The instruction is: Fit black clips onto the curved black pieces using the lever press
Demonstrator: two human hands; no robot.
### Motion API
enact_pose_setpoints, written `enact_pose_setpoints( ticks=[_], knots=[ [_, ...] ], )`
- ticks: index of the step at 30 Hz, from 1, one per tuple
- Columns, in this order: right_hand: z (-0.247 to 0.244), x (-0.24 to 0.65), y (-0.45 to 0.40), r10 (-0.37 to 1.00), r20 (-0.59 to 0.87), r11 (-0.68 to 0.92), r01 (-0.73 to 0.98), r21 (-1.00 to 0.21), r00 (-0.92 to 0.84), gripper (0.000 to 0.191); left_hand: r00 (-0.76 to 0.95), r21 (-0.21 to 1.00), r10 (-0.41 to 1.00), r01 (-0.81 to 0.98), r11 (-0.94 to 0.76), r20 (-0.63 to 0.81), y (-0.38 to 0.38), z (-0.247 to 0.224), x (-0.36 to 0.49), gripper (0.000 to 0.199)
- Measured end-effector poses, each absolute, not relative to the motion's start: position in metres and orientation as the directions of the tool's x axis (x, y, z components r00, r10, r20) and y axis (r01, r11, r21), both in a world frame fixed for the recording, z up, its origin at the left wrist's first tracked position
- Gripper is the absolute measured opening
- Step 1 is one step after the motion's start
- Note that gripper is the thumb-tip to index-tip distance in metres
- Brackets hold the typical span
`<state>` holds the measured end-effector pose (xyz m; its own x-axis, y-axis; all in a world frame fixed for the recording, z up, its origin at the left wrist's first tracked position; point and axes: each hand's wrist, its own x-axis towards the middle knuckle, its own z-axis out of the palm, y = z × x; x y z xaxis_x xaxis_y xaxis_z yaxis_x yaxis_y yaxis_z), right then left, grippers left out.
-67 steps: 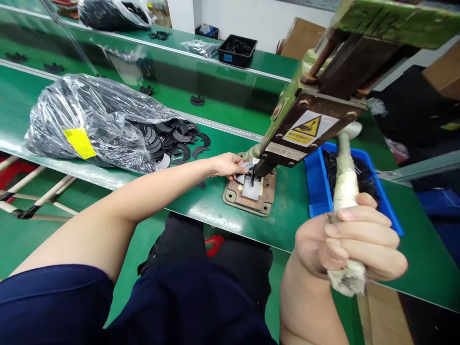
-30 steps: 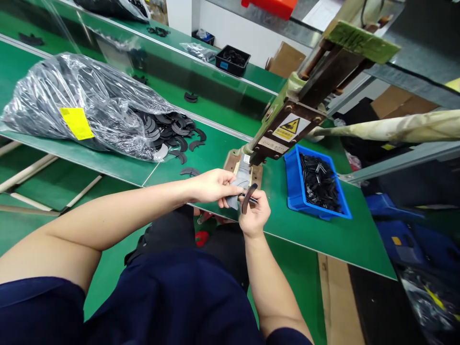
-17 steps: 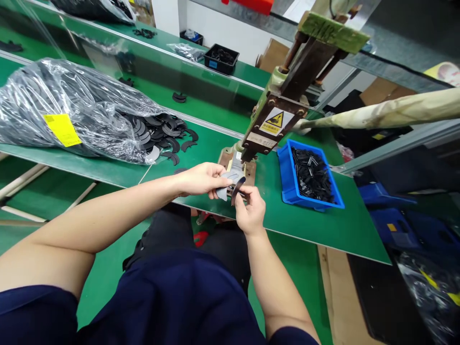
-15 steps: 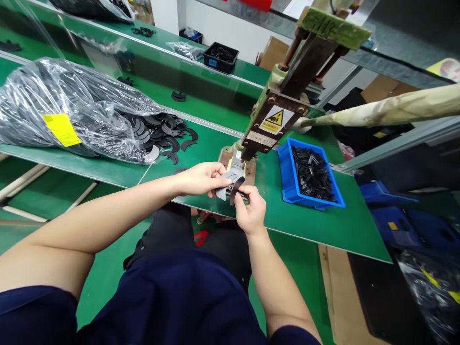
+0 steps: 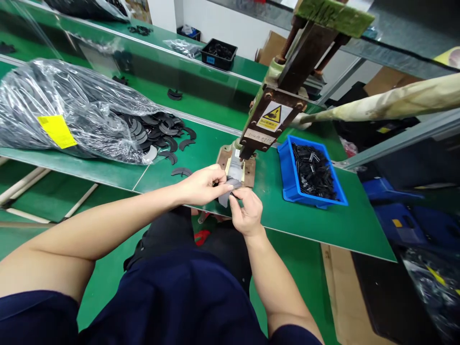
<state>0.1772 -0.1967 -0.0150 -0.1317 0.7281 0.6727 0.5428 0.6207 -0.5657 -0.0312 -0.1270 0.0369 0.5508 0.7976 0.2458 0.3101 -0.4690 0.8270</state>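
Your long green table (image 5: 294, 213) has a pale front edge, and the floor (image 5: 102, 282) below you is green too. Past the clear panel (image 5: 201, 91), which catches some glare, you have a second green table (image 5: 247, 75) in front of a white wall (image 5: 230, 21). A gray metal shelf (image 5: 398, 36) crosses your upper right. At your left, pale pipes (image 5: 25, 184) run beneath the table; low on your right is brown cardboard (image 5: 347, 292).
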Motion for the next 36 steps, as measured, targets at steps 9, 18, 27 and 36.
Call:
enact_pose_setpoints(
  ticks=[9, 18, 27, 36],
  knots=[
    [-0.028, 0.208, -0.190, 0.827, 0.562, 0.449, 0.561, -0.695, 0.035, 0.030, 0.604, 0.978, 0.769, 0.107, 0.180, -0.208, -0.102, 0.026, -0.032, 0.049],
    [-0.074, 0.289, -0.185, 0.828, 0.411, 0.118, 0.598, -0.792, 0.381, 0.036, 0.009, 0.913, 0.914, 0.047, 0.406, -0.406, 0.047, -0.008, -0.022, 0.032],
    [-0.079, 0.294, -0.181, 0.848, 0.371, 0.073, 0.610, -0.789, 0.379, 0.036, -0.077, 0.941, 0.978, 0.267, 0.210, -0.196, 0.138, 0.010, 0.002, 0.027],
    [-0.071, 0.283, -0.184, 0.861, 0.388, 0.112, 0.622, -0.775, 0.329, 0.030, 0.593, 0.248, 0.760, 0.720, -0.649, 0.266, -0.038, -0.045, -0.085, 0.038]
  ],
)
